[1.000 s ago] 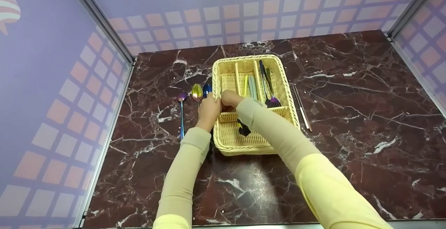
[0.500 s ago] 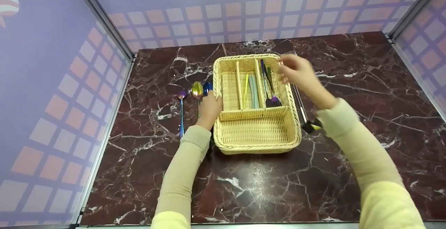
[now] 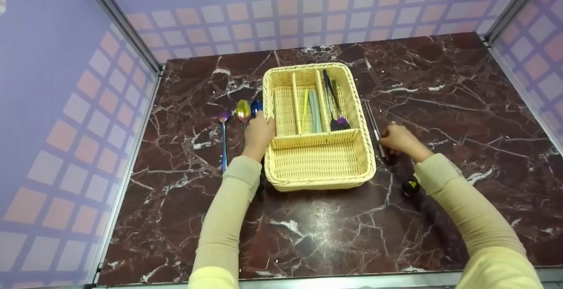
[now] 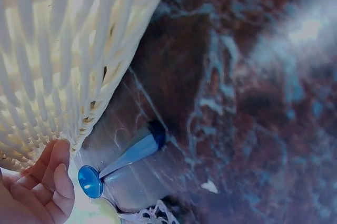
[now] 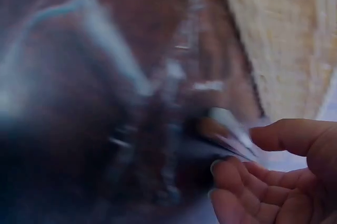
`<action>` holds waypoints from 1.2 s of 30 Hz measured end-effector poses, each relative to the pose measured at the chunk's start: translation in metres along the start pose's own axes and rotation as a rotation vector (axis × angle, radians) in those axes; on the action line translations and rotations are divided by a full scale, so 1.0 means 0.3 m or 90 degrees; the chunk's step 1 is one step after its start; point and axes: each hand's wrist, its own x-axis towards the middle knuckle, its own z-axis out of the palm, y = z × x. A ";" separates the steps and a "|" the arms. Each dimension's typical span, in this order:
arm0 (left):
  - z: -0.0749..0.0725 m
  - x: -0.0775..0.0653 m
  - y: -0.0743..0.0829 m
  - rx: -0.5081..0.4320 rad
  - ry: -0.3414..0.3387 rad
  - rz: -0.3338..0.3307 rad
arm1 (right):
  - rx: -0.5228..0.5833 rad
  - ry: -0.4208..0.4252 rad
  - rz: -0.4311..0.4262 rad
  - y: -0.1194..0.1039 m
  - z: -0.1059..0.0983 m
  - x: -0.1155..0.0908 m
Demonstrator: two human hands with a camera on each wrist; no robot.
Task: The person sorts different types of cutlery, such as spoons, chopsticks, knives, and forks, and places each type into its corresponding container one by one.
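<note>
Rods [image 3: 371,117]: thin, seemingly a pair, lying on the table [image 3: 321,236] at the fingertips of your right hand [image 3: 400,139], left of its knuckles
Long axis: runs away from you, the far ends leaning a little left; the longer part lies beyond the grip, the shorter part on your side of it
Nearer hand: your right, plainly; your left hand [image 3: 259,135] is over on the other side of the basket [image 3: 319,188]
Right grip: thumb and bent fingers are about the rods, but blur in the right wrist view leaves me unable to tell whether the pinch has closed
Left grip: clamped on the basket's left side, fingers curled at the outer wall, thumb at the rim
Basket wall: just left of the right grip, with the rods close beside it and nearly parallel to it
Key relation: your right fingers meet the rods obliquely from the right; with more length beyond the pinch, I judge the far ends would tend to dip in a lift from here
Forks [image 3: 339,124]: left of the right grip, in the far right compartment, only that wall between them and the rods
Spoons: blue [image 3: 256,105] just beyond the left grip, yellow [image 3: 243,109] and purple [image 3: 224,116] to its left
</note>
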 end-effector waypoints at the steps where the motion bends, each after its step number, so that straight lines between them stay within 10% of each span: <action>1: 0.000 -0.001 0.000 0.001 0.004 0.000 | -0.012 -0.003 0.004 0.000 0.005 0.001; 15: 0.011 0.000 -0.001 0.005 0.008 0.005 | 0.101 -0.049 0.111 0.024 0.010 0.018; 22: 0.006 0.002 -0.003 0.020 0.014 0.007 | 0.085 -0.071 0.119 0.002 0.014 0.014; 36: 0.004 0.002 0.001 0.020 0.013 0.001 | 0.320 -0.073 0.066 -0.060 -0.086 0.002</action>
